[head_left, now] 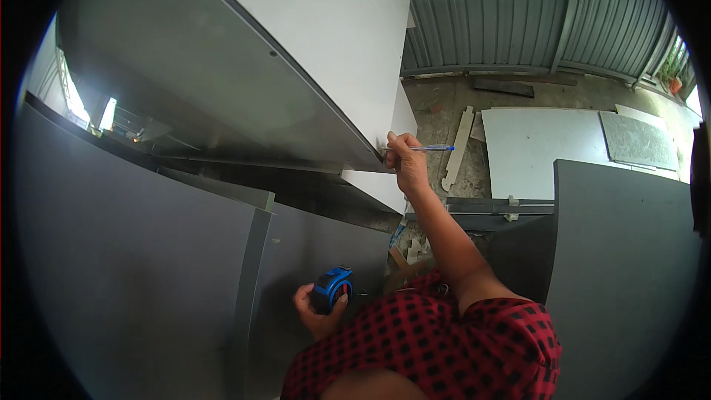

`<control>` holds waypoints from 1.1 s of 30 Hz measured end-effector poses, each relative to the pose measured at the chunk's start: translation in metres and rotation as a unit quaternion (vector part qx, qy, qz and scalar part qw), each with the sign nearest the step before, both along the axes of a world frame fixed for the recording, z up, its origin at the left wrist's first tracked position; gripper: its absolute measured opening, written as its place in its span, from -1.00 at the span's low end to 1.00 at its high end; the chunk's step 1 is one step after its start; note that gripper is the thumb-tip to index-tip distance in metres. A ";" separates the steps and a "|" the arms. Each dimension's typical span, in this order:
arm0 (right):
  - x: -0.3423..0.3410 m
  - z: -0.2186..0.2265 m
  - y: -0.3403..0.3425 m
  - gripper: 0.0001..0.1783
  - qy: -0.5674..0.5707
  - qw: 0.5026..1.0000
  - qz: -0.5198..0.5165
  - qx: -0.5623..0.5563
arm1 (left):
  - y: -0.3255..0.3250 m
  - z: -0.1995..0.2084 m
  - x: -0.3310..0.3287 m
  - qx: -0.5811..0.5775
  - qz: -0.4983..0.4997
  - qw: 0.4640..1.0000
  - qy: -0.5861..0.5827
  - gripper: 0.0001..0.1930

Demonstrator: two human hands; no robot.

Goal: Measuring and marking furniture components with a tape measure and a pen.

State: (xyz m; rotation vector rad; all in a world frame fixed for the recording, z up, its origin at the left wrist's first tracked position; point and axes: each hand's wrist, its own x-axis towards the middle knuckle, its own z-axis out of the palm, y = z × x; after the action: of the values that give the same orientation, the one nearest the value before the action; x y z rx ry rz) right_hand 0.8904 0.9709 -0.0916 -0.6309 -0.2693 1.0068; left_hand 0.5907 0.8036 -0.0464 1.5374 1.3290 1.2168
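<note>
A blue and black tape measure (332, 286) sits in my left hand (321, 312), low and close to my body, with fingers wrapped round its case. My right hand (404, 155) reaches forward, closed on a pen (433, 149) whose blue end points right. The fingers of that hand are at the lower corner of a large panel with a grey face (215, 67) and a white side (333, 22). Whether the pen's tip touches the panel is hidden by my fingers. A small dark hole shows near the grey face's edge.
Dark grey panels (133, 267) stand on the left, and another grey panel (629, 244) rises at the right. On the concrete floor lie a white sheet (541, 148), a grey slab (638, 139) and a narrow wooden strip (458, 150). A corrugated metal wall (489, 15) closes the back.
</note>
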 end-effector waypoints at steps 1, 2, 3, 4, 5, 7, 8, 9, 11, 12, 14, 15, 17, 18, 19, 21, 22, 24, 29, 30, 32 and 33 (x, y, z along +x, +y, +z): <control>0.001 -0.001 0.001 -0.71 -0.001 1.000 0.008 0.004 | 0.002 -0.002 -0.002 0.002 -0.006 1.000 0.010 -0.28; 0.001 -0.001 0.002 -0.71 -0.003 1.000 0.019 0.008 | 0.002 -0.003 -0.006 0.006 -0.006 1.000 0.021 -0.27; 0.003 0.000 0.002 -0.72 -0.021 1.000 0.006 -0.013 | 0.003 -0.006 -0.008 0.010 0.006 1.000 0.020 -0.27; 0.006 0.001 0.001 -0.73 -0.037 0.999 -0.008 -0.034 | 0.005 -0.007 -0.008 0.008 -0.008 1.000 0.018 -0.28; 0.012 0.003 -0.002 -0.72 -0.034 0.998 -0.031 -0.034 | 0.006 -0.007 -0.008 0.007 -0.022 1.000 0.016 -0.28; 0.016 0.014 -0.008 -0.62 -0.026 0.997 -0.070 -0.004 | 0.004 0.000 -0.002 0.012 0.005 1.000 0.001 -0.29; 0.017 0.023 -0.014 -0.53 -0.020 0.995 -0.091 0.024 | 0.002 0.002 -0.003 0.012 0.014 1.000 -0.015 -0.30; 0.017 0.035 -0.019 -0.49 -0.045 0.992 -0.114 0.023 | 0.001 0.002 -0.007 0.016 0.029 0.999 -0.016 -0.30; 0.009 0.060 -0.030 -0.44 -0.101 0.983 -0.151 0.031 | -0.003 0.000 -0.016 0.029 0.039 0.999 0.018 -0.30; 0.002 0.070 -0.034 -0.43 -0.130 0.977 -0.164 0.042 | -0.004 -0.003 -0.019 0.035 0.061 0.997 0.015 -0.30; -0.007 0.078 -0.037 -0.43 -0.265 0.943 -0.140 0.144 | -0.005 -0.013 -0.024 -0.003 0.074 0.997 -0.027 -0.27; -0.016 0.082 -0.040 -0.42 -0.337 0.923 -0.132 0.129 | -0.006 -0.018 -0.026 0.004 0.102 0.994 -0.034 -0.27; -0.033 0.086 -0.043 -0.44 -0.439 0.887 -0.084 0.121 | -0.011 -0.026 -0.031 -0.016 0.100 0.993 -0.055 -0.30; -0.044 0.084 -0.044 -0.47 -0.479 0.869 -0.053 0.115 | -0.016 -0.029 -0.035 -0.009 0.135 0.989 -0.065 -0.30; -0.054 0.083 -0.043 -0.49 -0.473 0.874 -0.020 0.110 | -0.019 -0.028 -0.038 -0.026 0.132 0.991 -0.001 -0.33; -0.074 0.079 -0.039 -0.61 -0.507 0.854 0.055 0.105 | -0.031 -0.024 -0.046 -0.044 0.169 0.984 0.046 -0.36; -0.087 0.082 -0.037 -0.61 -0.512 0.846 0.082 0.125 | -0.036 -0.018 -0.047 -0.033 0.180 0.980 0.075 -0.39; -0.117 0.092 -0.039 -0.68 -0.534 0.825 0.102 0.157 | -0.050 -0.020 -0.056 -0.027 0.232 0.968 0.088 -0.43; -0.175 0.122 -0.060 -0.58 -0.707 0.640 0.154 0.259 | -0.109 -0.048 -0.094 -0.003 0.254 0.940 0.228 -0.41; -0.185 0.125 -0.063 -0.58 -0.709 0.627 0.176 0.272 | -0.121 -0.055 -0.096 -0.015 0.277 0.937 0.214 -0.41; -0.208 0.130 -0.059 -0.57 -0.768 0.557 0.121 0.292 | -0.133 -0.065 -0.099 -0.050 0.316 0.920 0.228 -0.40; -0.216 0.127 -0.060 -0.55 -0.752 0.573 0.149 0.290 | -0.143 -0.064 -0.099 -0.085 0.334 0.915 0.210 -0.40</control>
State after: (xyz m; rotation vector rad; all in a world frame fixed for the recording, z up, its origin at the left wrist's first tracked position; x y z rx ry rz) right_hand 0.6740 0.9109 0.0359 -0.6822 -2.2122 0.3391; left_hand 0.4915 0.6611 -0.1105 1.2934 2.3144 1.1373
